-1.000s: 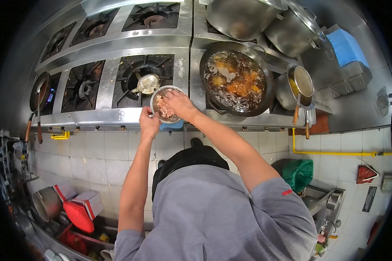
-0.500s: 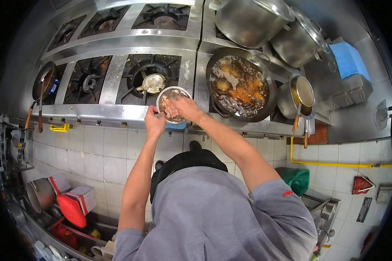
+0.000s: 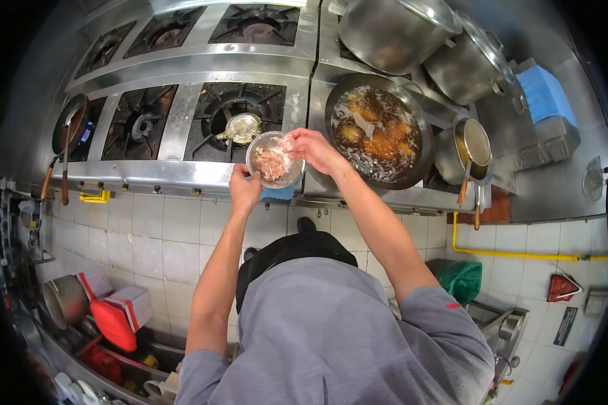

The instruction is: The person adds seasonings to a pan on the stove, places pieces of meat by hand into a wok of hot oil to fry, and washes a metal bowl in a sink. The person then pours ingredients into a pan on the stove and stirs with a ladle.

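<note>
A round metal bowl (image 3: 253,156) holds pink raw-looking pieces (image 3: 271,165) with white coating on them. My left hand (image 3: 245,187) grips the bowl by its lower left rim. Over the bowl's upper right edge is my right hand (image 3: 311,148), fingers pinched round a whitish coated piece (image 3: 287,144). To the right, a large black wok (image 3: 425,152) holds bubbling oil with several golden brown pieces (image 3: 384,143) frying. Behind the bowl, a metal strainer or ladle head (image 3: 243,127) rests on a burner.
Large steel pots (image 3: 395,40) stand behind the wok. Strainers with wooden handles (image 3: 476,143) lie over a pot at the right. A small pan (image 3: 69,128) is at the far left of the stove. A blue cloth (image 3: 547,94) hangs at the back right.
My right hand has lifted out of the bowl and moved right to its edge, now with a coated piece in its fingers. My left hand stays on the bowl. The view has shifted slightly.
</note>
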### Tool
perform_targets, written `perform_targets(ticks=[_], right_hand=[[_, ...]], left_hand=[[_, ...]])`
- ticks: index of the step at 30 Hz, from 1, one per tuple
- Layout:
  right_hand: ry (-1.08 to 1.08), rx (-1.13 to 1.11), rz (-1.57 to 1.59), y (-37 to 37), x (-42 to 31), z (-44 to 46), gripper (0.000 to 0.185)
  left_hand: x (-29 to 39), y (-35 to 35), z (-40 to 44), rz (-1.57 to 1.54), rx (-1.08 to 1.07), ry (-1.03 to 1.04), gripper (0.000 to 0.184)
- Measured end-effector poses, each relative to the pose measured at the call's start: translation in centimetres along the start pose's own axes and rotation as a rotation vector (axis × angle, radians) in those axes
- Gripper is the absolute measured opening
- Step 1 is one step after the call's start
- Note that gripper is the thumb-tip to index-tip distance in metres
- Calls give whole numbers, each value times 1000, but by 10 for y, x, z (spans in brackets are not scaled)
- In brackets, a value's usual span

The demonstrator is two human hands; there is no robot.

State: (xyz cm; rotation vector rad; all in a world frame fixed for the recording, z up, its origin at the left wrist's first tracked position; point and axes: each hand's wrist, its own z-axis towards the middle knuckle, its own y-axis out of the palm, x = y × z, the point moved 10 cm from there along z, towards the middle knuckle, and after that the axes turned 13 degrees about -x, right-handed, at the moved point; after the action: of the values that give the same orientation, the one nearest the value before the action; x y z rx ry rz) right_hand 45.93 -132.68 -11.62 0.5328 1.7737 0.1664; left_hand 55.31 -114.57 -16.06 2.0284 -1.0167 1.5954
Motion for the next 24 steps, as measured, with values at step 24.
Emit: perform_targets(ticks=[24], right_hand=[[-30,67,75,6,1,-10,20]], left_hand=[[2,2,-3,-28,-7,31,15]])
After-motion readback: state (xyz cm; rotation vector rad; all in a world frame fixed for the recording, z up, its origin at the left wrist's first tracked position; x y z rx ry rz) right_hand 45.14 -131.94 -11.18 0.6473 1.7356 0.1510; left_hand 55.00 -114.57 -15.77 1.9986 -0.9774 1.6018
